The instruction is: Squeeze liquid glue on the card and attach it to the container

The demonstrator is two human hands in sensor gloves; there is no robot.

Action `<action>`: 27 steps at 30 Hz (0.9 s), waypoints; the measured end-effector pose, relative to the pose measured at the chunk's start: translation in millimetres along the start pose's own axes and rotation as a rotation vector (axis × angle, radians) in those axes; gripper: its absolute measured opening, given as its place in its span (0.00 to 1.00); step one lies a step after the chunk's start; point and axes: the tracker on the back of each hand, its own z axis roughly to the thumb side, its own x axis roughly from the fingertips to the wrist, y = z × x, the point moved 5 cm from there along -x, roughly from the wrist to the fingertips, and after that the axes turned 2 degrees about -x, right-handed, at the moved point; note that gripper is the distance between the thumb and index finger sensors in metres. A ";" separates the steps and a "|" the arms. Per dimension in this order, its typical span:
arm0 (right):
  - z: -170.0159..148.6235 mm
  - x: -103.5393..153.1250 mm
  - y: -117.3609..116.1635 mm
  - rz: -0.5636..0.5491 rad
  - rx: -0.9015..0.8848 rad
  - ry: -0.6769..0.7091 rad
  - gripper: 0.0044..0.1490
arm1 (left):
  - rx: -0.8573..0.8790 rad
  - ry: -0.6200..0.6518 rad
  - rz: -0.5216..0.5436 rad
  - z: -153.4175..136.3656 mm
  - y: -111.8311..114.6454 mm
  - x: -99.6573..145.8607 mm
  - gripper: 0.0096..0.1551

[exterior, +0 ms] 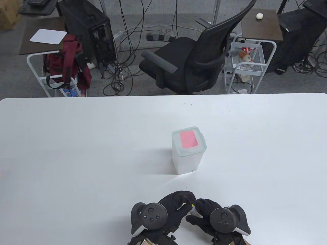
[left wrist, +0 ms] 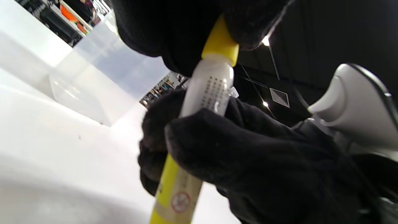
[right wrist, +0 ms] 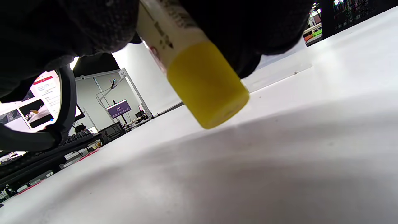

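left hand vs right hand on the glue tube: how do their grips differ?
The left hand pinches the yellow cap end of the glue tube; the right hand wraps the tube's body lower down. In the table view the left hand sits left of the tube, the right hand to its right. Both are black-gloved, carry a tracker, and hold the same tube above the table, near its front edge, apart from the container.

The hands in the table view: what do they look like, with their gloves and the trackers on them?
Both the left hand and the right hand wear black fabric gloves that cover the fingers. On the back of each sits a black, rounded tracker with a ring, a round face with small buttons, and a white lower part. The left wrist view shows the same white shell. No markings are readable.
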 end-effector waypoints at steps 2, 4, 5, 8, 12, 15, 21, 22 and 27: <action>0.0 0.0 2.8 -0.017 -0.020 0.002 0.31 | 0.000 0.002 0.002 2.3 0.6 -0.5 0.29; 1.1 0.9 4.5 -0.025 -0.029 0.016 0.31 | -0.033 -0.012 0.036 2.5 -1.7 0.2 0.36; 1.3 1.3 4.8 -0.027 -0.026 0.016 0.31 | -0.043 -0.020 0.053 2.0 -2.9 0.6 0.37; -0.9 2.5 5.8 -0.035 -0.025 0.002 0.31 | -0.046 -0.042 0.058 -0.1 -1.8 1.1 0.32; -1.7 2.9 6.0 -0.033 -0.016 0.000 0.31 | -0.041 -0.021 0.048 1.9 -3.0 -1.2 0.29; -2.9 3.1 6.3 -0.032 -0.019 -0.008 0.31 | -0.023 0.011 0.017 5.6 -1.0 -1.8 0.26; -1.2 3.3 6.7 -0.037 -0.016 -0.007 0.31 | -0.015 -0.044 0.020 0.2 5.1 -0.7 0.36; -0.7 3.5 6.6 -0.037 -0.012 -0.005 0.31 | -0.031 -0.046 0.025 -0.8 5.3 -0.7 0.35; -2.2 2.8 4.8 -0.025 -0.016 -0.008 0.31 | -0.032 0.005 -0.027 2.4 3.9 -4.0 0.28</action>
